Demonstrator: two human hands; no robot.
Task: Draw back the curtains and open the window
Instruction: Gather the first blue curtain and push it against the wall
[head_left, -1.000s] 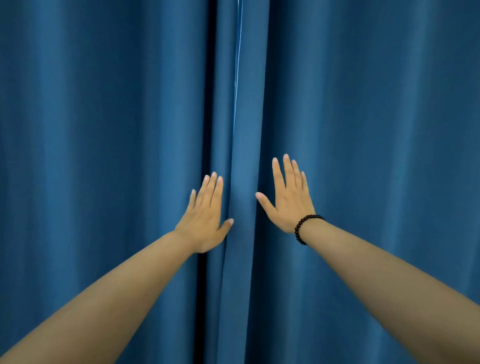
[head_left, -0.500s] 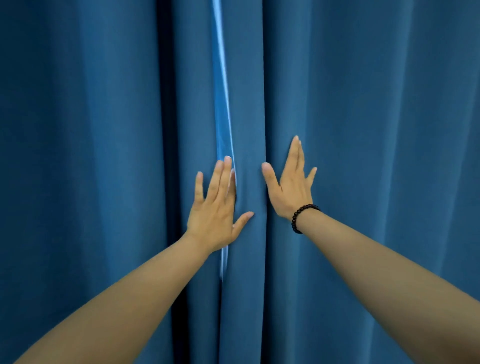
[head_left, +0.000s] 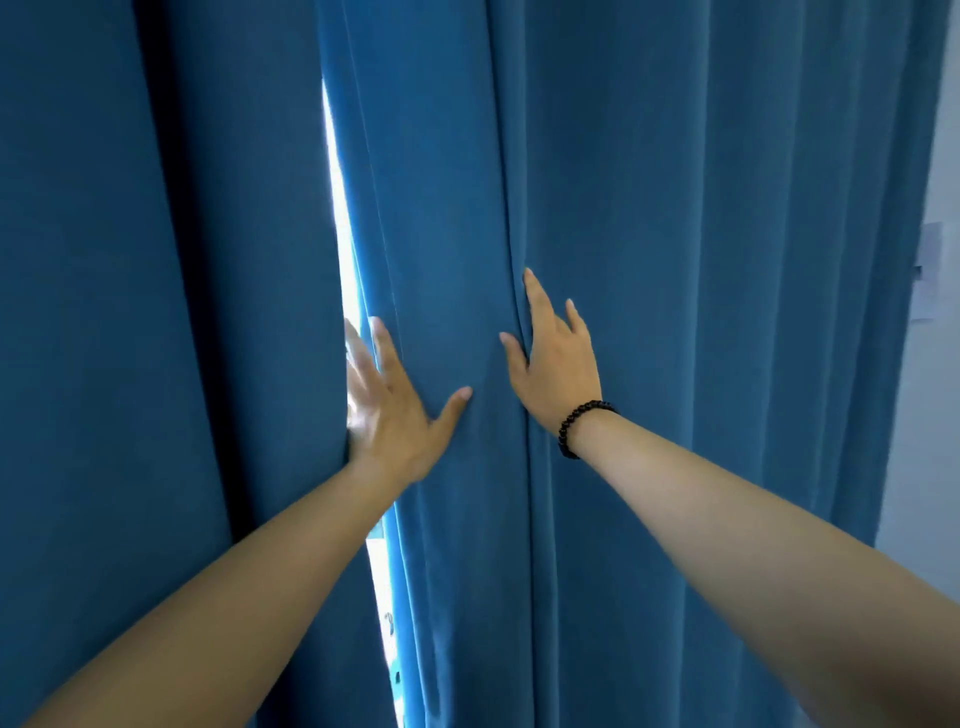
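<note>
While both hands' straight fingers press the curtains (head_left: 675, 260), the bright gap (head_left: 332, 171) has widened since before.

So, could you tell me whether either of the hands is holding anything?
Nothing is gripped. The left hand reaches into the gap; the right hand presses the curtain.

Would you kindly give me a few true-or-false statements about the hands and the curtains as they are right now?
1. A bright gap shows between the left curtain and the right curtain. True.
2. The beaded bracelet is on the left wrist. False: it is on the right wrist.
3. The left hand reaches into the gap with straight fingers. True.
4. The right hand is a closed fist. False: its fingers lie straight on the right curtain.
</note>
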